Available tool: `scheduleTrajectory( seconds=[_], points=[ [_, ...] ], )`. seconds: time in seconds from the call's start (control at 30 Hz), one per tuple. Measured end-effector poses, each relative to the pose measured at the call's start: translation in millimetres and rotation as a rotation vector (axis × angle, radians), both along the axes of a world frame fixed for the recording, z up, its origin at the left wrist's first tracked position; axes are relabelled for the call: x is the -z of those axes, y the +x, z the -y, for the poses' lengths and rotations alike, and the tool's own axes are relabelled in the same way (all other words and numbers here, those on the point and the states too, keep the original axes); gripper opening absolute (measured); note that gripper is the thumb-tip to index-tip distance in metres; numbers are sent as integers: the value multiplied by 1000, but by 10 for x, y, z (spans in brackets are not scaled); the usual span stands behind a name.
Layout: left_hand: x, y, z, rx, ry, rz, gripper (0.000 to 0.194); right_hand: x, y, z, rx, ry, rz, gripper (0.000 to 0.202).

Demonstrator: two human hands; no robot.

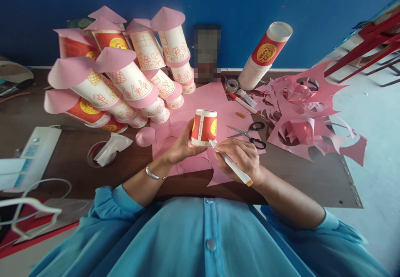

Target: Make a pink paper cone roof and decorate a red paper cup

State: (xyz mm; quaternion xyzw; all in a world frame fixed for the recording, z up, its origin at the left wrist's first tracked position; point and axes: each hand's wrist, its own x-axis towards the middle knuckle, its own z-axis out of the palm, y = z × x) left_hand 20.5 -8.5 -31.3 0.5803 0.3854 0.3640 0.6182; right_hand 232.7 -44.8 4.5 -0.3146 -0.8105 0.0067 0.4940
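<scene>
My left hand point(183, 144) is wrapped round a red and white paper cup point(204, 133) with a yellow emblem, held above pink paper sheets point(200, 100). In my right hand point(240, 158) is a white marker point(235, 169) with an orange end; its tip is at the cup's lower right side. Whether the tip touches the cup I cannot tell. Scissors point(248, 134) with black handles lie just beyond my right hand, their blades slightly apart. A short orange cap point(240, 115) rests on the pink paper near them.
Several paper-cup towers point(125, 77) with pink cone roofs stand at the back left. A leaning cup stack point(261, 62), a tape roll point(231, 85) and a red-and-white marker point(239, 101) are at the back right. Pink scraps point(293, 143) cover the right. A power strip point(37, 154) lies left.
</scene>
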Motion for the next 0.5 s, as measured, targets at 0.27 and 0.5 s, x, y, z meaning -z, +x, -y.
scheduleTrajectory(
  seconds=[0.27, 0.5],
  points=[
    [15, 4, -4, -17, 23, 9, 82, 7, 2, -2, 13, 5, 12, 15],
    [28, -1, -3, -13, 38, -1, 80, 3, -3, -5, -8, 6, 20, 17]
  ],
)
